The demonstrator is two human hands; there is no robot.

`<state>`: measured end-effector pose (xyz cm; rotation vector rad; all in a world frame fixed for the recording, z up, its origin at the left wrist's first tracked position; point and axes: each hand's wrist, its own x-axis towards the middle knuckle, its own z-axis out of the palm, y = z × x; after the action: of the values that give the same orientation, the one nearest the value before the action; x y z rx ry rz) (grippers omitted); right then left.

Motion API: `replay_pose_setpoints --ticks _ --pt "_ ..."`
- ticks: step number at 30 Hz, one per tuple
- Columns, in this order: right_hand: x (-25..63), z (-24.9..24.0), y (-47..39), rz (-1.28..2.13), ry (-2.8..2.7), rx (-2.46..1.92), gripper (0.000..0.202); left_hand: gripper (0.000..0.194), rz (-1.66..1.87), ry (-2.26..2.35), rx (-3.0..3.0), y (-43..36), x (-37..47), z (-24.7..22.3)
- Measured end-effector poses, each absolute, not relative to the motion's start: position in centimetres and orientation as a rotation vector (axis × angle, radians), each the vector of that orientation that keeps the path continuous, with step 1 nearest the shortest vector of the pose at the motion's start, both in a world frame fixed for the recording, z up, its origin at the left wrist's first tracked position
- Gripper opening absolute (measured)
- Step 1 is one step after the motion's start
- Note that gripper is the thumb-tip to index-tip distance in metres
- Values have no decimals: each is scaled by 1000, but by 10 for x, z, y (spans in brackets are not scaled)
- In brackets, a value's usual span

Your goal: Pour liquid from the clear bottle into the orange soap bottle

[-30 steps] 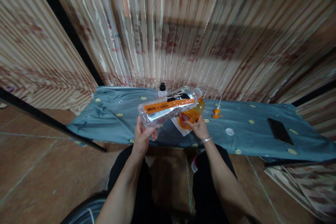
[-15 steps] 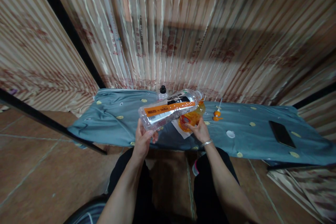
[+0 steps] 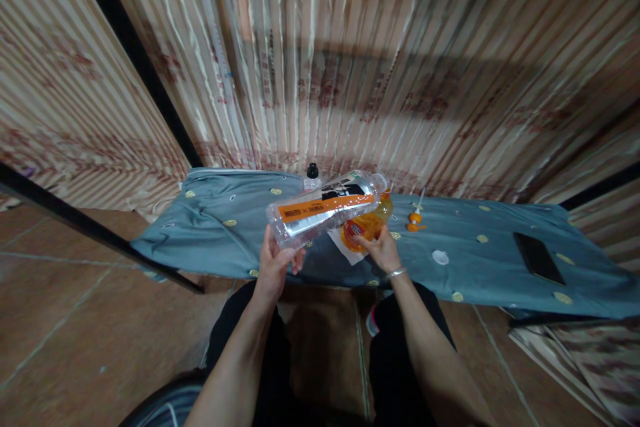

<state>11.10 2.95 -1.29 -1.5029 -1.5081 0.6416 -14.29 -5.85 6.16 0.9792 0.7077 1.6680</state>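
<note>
Left of the orange pump (image 3: pixel 415 219), my left hand (image 3: pixel 273 268) grips the clear bottle (image 3: pixel 327 209) by its base, tilted; my right hand (image 3: pixel 384 252) clasps the amber bottle (image 3: pixel 364 229). Scarcely any change since a second ago: the mouth-to-neck pose holds.

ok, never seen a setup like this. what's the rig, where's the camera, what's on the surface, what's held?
No robot here: just a person's two bare hands. The camera is worn on the head, looking forward and down. The left hand holds a clear bottle by its base end, tilted. The right hand grips an orange bottle; I can't tell whether the bottles touch. On the blue-grey cloth lie an orange pump top, a round white piece and a dark phone-like slab. A black-capped bottle stands behind the clear one.
</note>
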Motion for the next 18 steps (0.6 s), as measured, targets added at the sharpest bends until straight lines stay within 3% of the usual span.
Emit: replay_pose_setpoints --ticks 18 --pt "111 -13 30 647 -1509 -1487 67 44 1666 720 977 -59 -142 62"
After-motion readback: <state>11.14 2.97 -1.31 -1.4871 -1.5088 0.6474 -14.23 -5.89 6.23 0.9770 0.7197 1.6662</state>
